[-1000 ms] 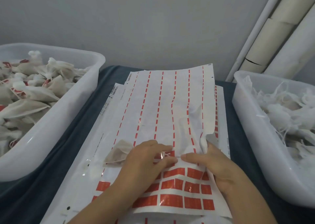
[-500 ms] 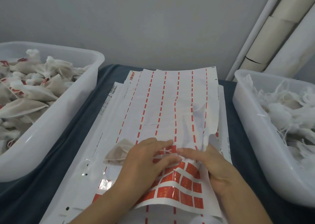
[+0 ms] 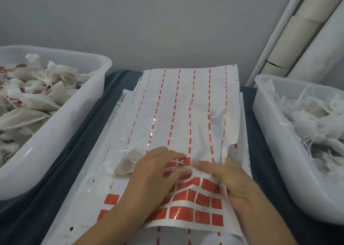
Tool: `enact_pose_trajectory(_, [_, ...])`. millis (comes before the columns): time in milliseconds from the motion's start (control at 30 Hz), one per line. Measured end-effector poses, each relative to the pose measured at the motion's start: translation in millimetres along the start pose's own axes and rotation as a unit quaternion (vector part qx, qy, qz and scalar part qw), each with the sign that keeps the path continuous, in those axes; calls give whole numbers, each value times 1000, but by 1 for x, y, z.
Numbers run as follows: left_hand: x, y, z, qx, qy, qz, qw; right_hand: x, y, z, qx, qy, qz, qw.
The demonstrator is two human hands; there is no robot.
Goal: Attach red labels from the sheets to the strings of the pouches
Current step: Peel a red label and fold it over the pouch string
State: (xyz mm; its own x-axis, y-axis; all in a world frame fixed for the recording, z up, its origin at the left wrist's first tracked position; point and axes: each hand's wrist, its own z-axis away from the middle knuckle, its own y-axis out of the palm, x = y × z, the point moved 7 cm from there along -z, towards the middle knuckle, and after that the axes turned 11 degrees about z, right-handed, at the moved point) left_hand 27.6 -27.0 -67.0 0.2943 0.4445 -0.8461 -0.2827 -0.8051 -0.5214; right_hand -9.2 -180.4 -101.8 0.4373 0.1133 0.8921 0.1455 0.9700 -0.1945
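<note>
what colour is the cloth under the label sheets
Dark blue-grey cloth, seen best in the head view, between the label sheets and the left tub.

Two bare forearms, left hand (image 3: 154,172) and right hand (image 3: 223,177) ungloved, no rings.

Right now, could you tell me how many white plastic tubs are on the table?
2: one tub at the left edge, holding labelled pouches, and another tub at the right edge, holding a tangle of white pouches and strings.
</note>
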Motion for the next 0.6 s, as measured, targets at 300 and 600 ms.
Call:
enact_pose_trajectory(300, [-1, -2, 0, -22, 18, 30, 999, 3, 2, 2, 10, 8, -12, 1000])
enact_pose_trajectory(600, [-3, -4, -3, -7, 9, 85, 996, 5, 7, 7, 7, -7, -62, 998])
